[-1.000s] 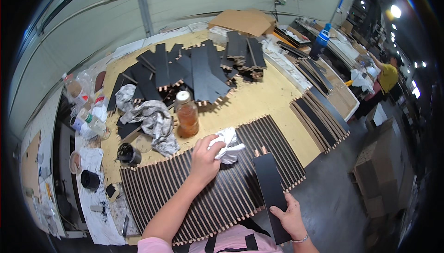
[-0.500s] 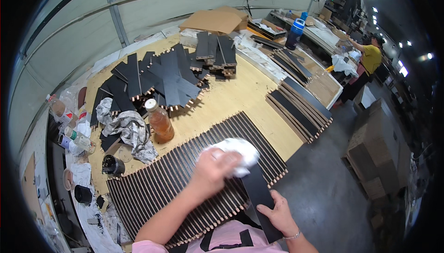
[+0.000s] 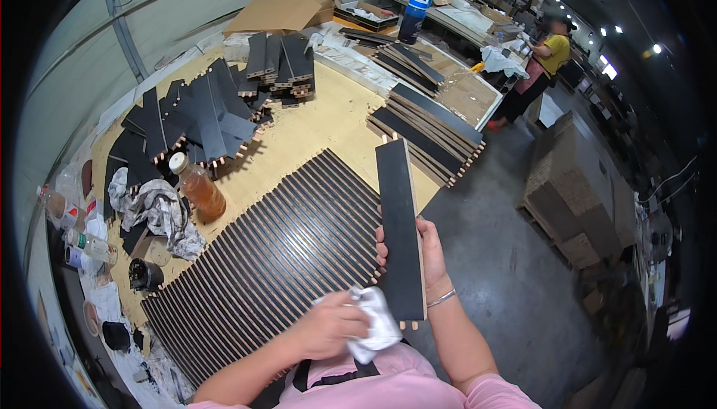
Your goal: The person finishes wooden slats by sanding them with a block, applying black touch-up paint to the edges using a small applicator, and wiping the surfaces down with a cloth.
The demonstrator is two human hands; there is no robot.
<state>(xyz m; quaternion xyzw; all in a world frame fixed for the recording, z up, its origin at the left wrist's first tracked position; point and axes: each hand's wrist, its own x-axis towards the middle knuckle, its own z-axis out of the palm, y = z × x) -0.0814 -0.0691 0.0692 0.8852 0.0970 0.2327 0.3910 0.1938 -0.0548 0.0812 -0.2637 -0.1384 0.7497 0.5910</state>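
My left hand (image 3: 328, 325) grips a crumpled white cloth (image 3: 373, 327) low in front of my body, just left of the board's lower end. In my right hand (image 3: 431, 256) is a black board (image 3: 401, 222) with pale wooden dowels at both ends. It stands nearly upright in the view, its broad black face showing, with fingers around both long edges. To the left, a long row of narrow black strips (image 3: 276, 237) with dowel ends covers the near part of the table, close to both hands.
Heaped black boards (image 3: 202, 114) lie at the back left, and another stack (image 3: 426, 129) at the right table edge. A bottle of amber liquid (image 3: 200, 188), stained rag (image 3: 160, 211) and black pot (image 3: 146, 274) stand left. Cardboard boxes (image 3: 575, 185) are on the floor; a person (image 3: 549, 54) stands beyond.
The black board has been raised and turned more upright in my right hand. My left hand has drawn the cloth off its face, down toward my body. The view has swung right.
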